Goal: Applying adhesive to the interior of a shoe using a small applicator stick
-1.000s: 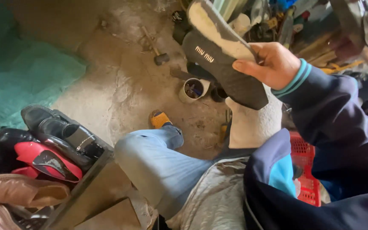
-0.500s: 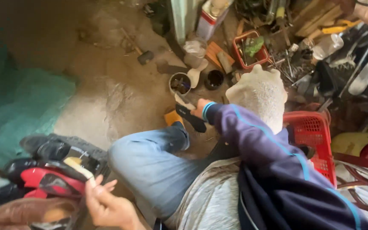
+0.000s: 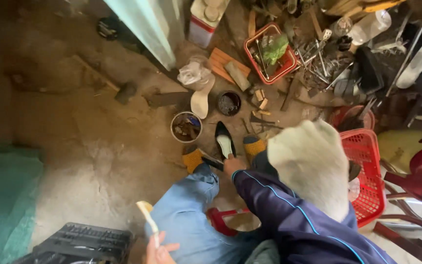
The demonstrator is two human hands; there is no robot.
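Insole (image 3: pixel 225 139), dark with a pale inner face, lies on the dirt floor (image 3: pixel 98 146) between my two yellow-toed feet, just past my right hand (image 3: pixel 231 166). That hand reaches down over my blue-jeaned knee (image 3: pixel 186 215), touching the insole's near end; whether its fingers are closed on it, I cannot tell. Beyond stand a small tin (image 3: pixel 186 126) and a dark pot (image 3: pixel 229 103). My left hand (image 3: pixel 159 252) pinches a thin brush (image 3: pixel 147 215) upright between fingertips.

Shoe (image 3: pixel 224 141) between feet, behind tin (image 3: pixel 186 126)
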